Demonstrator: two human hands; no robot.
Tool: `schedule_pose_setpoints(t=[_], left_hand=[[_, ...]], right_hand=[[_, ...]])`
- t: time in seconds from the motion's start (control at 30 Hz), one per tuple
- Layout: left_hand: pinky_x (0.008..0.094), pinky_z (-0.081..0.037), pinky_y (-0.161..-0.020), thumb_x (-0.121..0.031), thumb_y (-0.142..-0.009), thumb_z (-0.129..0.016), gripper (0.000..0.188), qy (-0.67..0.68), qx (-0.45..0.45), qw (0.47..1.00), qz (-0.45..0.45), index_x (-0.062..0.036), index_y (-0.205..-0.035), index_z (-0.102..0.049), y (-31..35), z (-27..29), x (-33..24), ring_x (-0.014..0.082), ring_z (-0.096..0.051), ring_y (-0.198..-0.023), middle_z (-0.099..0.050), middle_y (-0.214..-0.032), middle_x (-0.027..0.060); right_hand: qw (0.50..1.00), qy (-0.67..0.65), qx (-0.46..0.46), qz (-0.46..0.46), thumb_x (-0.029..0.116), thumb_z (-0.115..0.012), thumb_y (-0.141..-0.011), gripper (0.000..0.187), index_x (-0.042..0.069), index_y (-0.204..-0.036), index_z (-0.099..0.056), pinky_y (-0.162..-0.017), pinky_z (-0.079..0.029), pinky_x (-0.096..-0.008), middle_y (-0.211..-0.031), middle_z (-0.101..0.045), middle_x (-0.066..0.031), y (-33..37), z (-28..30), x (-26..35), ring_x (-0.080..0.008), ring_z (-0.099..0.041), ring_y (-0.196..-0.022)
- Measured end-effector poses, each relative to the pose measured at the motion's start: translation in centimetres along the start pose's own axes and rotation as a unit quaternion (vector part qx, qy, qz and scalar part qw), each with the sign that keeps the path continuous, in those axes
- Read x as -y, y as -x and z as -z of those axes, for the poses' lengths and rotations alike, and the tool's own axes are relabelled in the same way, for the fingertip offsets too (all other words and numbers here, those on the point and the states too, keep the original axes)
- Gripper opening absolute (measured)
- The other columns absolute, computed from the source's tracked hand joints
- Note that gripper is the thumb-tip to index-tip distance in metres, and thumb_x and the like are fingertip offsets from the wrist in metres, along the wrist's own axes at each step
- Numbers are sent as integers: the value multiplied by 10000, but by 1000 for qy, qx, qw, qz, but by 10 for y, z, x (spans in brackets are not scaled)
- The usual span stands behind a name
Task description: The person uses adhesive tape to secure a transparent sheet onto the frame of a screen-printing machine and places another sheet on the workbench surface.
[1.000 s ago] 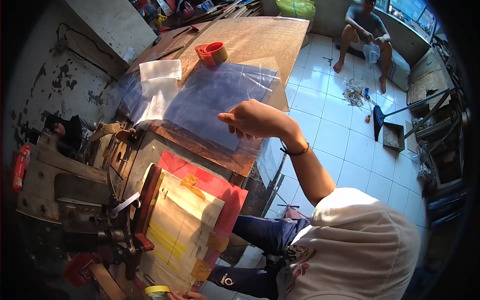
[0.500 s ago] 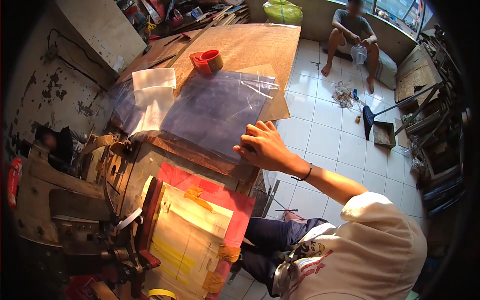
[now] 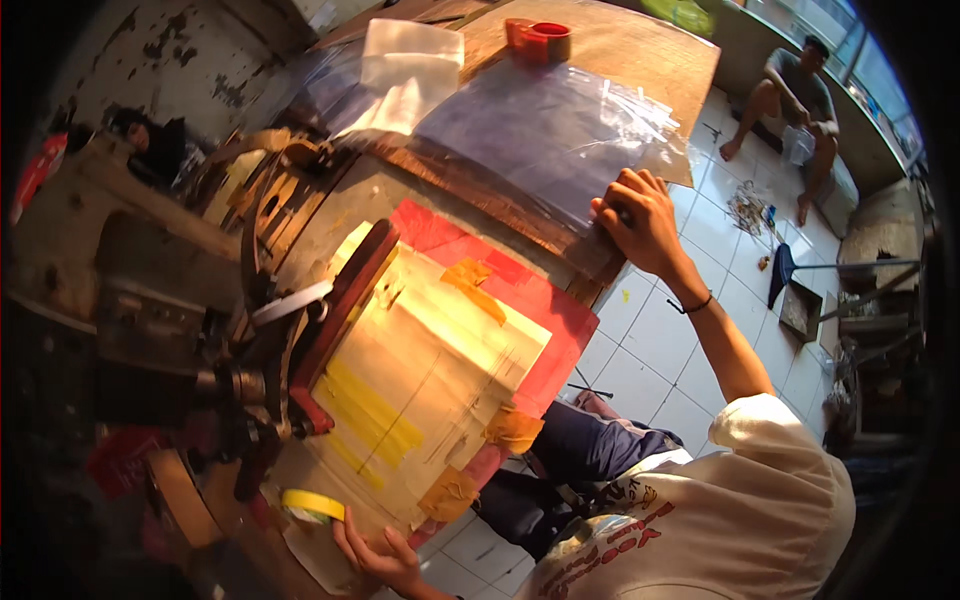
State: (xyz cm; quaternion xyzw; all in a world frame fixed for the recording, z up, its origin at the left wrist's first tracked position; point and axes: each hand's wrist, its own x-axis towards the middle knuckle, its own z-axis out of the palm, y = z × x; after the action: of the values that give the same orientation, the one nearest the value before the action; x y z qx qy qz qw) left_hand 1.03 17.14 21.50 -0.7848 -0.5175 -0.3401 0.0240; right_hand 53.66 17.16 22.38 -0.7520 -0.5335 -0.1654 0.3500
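Observation:
My right hand (image 3: 643, 222) is at the near right corner of a stack of transparent plastic sheets (image 3: 520, 140). Its fingers are curled, with a dark patch between them; whether they grip a sheet or a small object is hidden. Low in the view, my left hand (image 3: 380, 555) has its fingers apart, the tips beside a roll of yellow tape (image 3: 313, 503). That roll lies at the lower end of a pale work board (image 3: 430, 370) patched with yellow and orange tape. Under the board shows a red sheet (image 3: 560, 325). A dark red bar (image 3: 345, 310) runs along the board's left side.
A dark metal machine (image 3: 150, 300) stands at left. White folded sheets (image 3: 410, 75) and a red tape roll (image 3: 540, 42) lie on the wooden table (image 3: 650, 40). Beyond, a person (image 3: 800, 100) sits near a broom (image 3: 783, 275) and dustpan (image 3: 802, 310) on the tiled floor.
The view has shifted, so the table appears higher and farther right. My left hand has come into view beside the yellow tape roll. My right hand stays curled by the plastic sheets' corner.

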Motion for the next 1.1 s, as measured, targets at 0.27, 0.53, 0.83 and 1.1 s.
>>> schedule_pose_setpoints(t=[0.27,0.53,0.83,1.1], left_hand=[[390,-466,-870,7,-707,-770,239,74,-90,993,-9,-102,-919,-777,-28,18,-23,251,-572,-969,-652,-888,4],[339,-503,-734,23,-820,-692,165,320,100,931,-141,-31,-885,-549,-114,-1,-76,251,-638,-788,-596,-851,84],[359,-460,-647,76,-891,-577,239,392,157,884,-202,-46,-1007,-408,-133,-101,-67,221,-487,-691,-452,-883,101],[309,-486,-652,127,-868,-591,313,353,158,901,-196,-53,-1014,-380,-133,-91,-62,201,-568,-723,-467,-862,105]], right_hand=[[989,-136,-44,32,67,-673,-925,147,-9,-814,-616,-668,-431,-295,-773,-550,-63,-10,13,43,-156,-518,-679],[806,-389,311,318,280,-744,-878,483,28,-1259,-588,-809,-535,-386,-1073,-636,-137,-32,14,227,-281,-642,-943],[773,-444,284,353,399,-801,-813,674,60,-1315,-505,-752,-536,-375,-1052,-574,-125,-48,-88,184,-295,-615,-935],[784,-490,245,293,117,-828,-780,269,39,-1002,-698,-739,-526,-323,-961,-616,-79,-35,-91,196,-216,-625,-864]])
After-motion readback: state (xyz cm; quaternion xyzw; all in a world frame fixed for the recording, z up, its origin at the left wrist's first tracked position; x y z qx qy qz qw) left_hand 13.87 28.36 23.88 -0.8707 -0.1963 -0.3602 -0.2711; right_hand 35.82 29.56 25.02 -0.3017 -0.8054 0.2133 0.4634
